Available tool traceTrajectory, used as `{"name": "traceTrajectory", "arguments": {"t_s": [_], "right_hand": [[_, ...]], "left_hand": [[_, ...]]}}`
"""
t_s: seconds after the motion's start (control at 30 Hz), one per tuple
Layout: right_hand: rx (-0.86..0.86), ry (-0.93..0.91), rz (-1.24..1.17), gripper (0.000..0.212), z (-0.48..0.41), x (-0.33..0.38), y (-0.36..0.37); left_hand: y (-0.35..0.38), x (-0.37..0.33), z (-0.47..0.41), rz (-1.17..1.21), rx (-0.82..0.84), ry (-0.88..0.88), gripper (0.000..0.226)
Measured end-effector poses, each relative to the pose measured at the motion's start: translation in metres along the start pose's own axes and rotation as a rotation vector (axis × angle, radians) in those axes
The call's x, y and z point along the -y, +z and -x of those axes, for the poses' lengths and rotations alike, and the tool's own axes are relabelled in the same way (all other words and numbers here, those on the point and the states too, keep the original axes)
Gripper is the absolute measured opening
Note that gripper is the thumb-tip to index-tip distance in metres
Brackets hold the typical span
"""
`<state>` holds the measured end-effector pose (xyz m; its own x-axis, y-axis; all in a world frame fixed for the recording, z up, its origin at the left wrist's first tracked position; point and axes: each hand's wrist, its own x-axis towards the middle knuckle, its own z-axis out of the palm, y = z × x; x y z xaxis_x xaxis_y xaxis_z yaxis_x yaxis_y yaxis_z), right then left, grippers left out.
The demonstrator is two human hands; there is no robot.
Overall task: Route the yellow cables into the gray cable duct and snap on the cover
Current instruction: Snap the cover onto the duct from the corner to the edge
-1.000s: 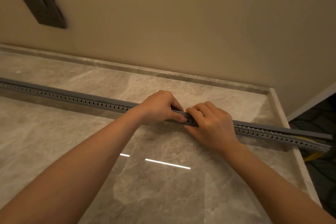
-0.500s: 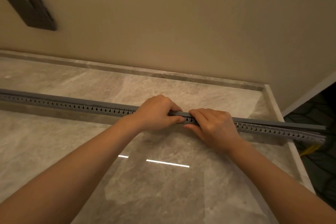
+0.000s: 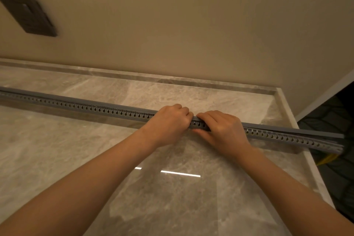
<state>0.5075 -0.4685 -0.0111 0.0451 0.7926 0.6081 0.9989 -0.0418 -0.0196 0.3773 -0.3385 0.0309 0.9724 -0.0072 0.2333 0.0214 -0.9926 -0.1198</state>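
Observation:
A long gray slotted cable duct [image 3: 107,110] lies across the marble surface from far left to past the right edge. Its gray cover [image 3: 298,131] sits along the top and stands slightly raised over the right end. My left hand [image 3: 170,120] grips the duct and cover from above, fingers curled over them. Right beside it, my right hand [image 3: 222,130] grips the same spot, thumb under the front side and fingers on top. A yellow cable [image 3: 326,159] hangs out below the duct's right end; inside the duct it is hidden.
The marble countertop [image 3: 172,197] has a raised rim at the back and right. A beige wall stands behind it, with a dark switch plate [image 3: 28,15] at the upper left. Dark patterned floor [image 3: 335,168] lies beyond the right edge.
Both hands stay together on the duct and have closed up a little, fingertips nearly touching. The view has shifted slightly; the duct keeps its place.

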Motion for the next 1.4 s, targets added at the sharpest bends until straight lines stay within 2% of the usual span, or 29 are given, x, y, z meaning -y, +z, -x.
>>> {"name": "traceTrajectory", "arguments": {"t_s": [0.07, 0.2, 0.33, 0.43, 0.57, 0.87, 1.03, 1.17, 1.3, 1.4], "right_hand": [[-0.002, 0.017, -0.001, 0.026, 0.004, 0.000, -0.002], [0.002, 0.036, 0.008, 0.032, 0.010, -0.004, -0.011], [0.023, 0.053, 0.068, 0.035, 0.018, -0.013, -0.027], [0.045, 0.077, 0.087, 0.034, 0.022, -0.017, -0.036], [0.099, 0.121, 0.131, 0.029, 0.020, -0.016, -0.038], [0.161, 0.084, 0.089, 0.027, 0.008, -0.027, -0.038], [0.140, 0.055, 0.022, 0.025, 0.005, -0.030, -0.037], [0.120, 0.047, -0.068, 0.022, 0.008, -0.032, -0.031], [0.122, 0.050, -0.075, 0.022, 0.011, -0.033, -0.032], [0.130, 0.075, -0.078, 0.023, 0.018, -0.033, -0.035]], "left_hand": [[0.001, 0.000, 0.000, 0.004, 0.042, 0.012, 0.026], [-0.001, -0.003, -0.002, -0.010, 0.084, 0.001, 0.016], [0.005, -0.004, -0.001, 0.014, 0.167, -0.099, 0.027], [0.003, -0.004, 0.000, -0.011, 0.082, -0.058, 0.015], [0.003, -0.005, -0.001, -0.020, 0.063, -0.038, 0.027], [0.000, -0.010, -0.001, -0.062, 0.086, -0.062, 0.026], [0.006, -0.044, -0.019, -0.100, 0.054, -0.092, 0.028], [0.006, -0.064, -0.036, -0.092, 0.119, -0.170, 0.034], [-0.002, -0.067, -0.042, -0.195, 0.263, -0.225, 0.029], [-0.005, -0.069, -0.045, -0.224, 0.349, -0.206, 0.032]]}}
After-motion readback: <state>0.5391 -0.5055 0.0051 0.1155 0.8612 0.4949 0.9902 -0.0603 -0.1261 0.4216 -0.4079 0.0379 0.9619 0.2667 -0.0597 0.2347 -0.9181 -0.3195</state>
